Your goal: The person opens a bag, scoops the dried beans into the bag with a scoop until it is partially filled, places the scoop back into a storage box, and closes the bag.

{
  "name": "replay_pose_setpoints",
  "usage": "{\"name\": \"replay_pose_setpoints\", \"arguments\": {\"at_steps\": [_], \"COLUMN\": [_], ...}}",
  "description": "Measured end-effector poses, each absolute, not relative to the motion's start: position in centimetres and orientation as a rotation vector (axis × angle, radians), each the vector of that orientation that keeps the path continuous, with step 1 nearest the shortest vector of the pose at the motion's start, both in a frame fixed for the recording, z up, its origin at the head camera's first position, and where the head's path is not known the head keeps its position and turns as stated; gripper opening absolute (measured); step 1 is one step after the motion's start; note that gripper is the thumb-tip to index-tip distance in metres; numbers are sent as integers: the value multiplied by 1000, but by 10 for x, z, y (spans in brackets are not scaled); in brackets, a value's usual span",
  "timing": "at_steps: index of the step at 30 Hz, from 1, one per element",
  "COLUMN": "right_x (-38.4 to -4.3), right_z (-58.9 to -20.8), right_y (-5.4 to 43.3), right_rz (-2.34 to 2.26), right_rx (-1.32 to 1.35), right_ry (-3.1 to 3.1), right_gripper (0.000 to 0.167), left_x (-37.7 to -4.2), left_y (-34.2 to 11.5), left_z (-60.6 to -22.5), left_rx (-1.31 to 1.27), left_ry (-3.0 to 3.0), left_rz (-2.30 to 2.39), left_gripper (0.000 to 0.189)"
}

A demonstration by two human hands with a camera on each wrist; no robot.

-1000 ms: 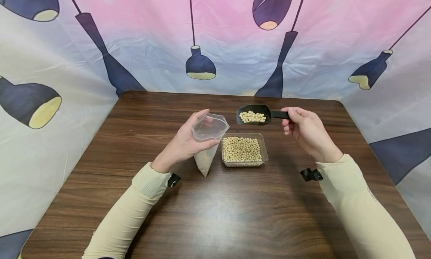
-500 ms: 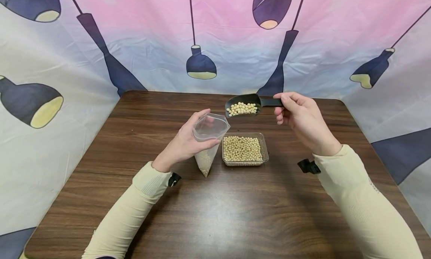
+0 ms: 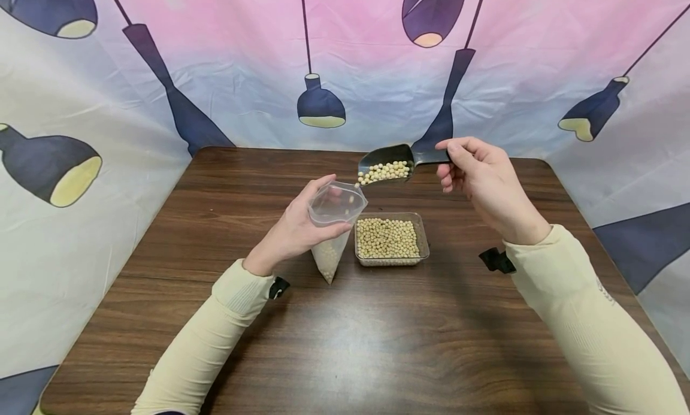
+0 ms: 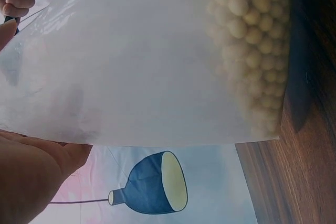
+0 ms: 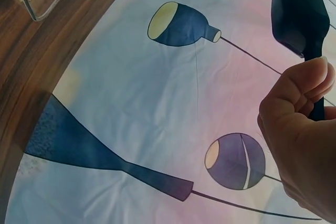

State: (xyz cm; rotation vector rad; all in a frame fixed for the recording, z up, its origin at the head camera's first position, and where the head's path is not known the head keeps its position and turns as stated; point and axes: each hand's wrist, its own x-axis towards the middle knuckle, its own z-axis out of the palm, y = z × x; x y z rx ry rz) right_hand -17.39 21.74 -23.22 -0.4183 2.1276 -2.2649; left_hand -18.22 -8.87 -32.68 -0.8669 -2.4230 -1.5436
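Observation:
My left hand (image 3: 288, 229) holds a clear plastic bag (image 3: 330, 256) round its top, thumb in front and fingers behind, with the mouth spread wide. Through the bag's side in the left wrist view, pale yellow beans (image 4: 257, 40) fill the lower part. In my right hand (image 3: 487, 184), the thumb and fingers pinch the handle of a black scoop (image 3: 399, 153). The scoop tilts left at the bag's right rim, carrying beans (image 3: 387, 172). A few beans drop from its lip into the bag's mouth. The right wrist view shows the scoop's dark underside (image 5: 296, 14).
Right of the bag, a clear rectangular container (image 3: 390, 262) of the same beans stands on the dark wooden table (image 3: 345, 343). Behind the table hangs a cloth (image 3: 259, 91) printed with lamps.
My right hand has brought the scoop up and left to the bag's mouth and tipped it, and beans have started falling in. The left hand and bag have stayed nearly still.

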Motion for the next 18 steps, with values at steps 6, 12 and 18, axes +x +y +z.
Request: {"name": "replay_pose_setpoints", "arguments": {"at_steps": [6,12,18], "right_x": [-172,-170,-169], "right_z": [-230,-226,-223], "right_y": [215,213,212], "right_rz": [-2238,-2198,-2183], "right_rx": [-471,-526,-553], "right_ry": [2213,2300,2356], "right_gripper": [26,25,30], "left_x": [-182,-184,-184], "left_y": [-89,-89,-88], "left_z": [-328,-329,-328], "left_rx": [-843,-849,-856], "left_ry": [-2441,-2438,-2431], "left_rz": [-1558,-1563,-1558], "left_gripper": [82,82,82]}}
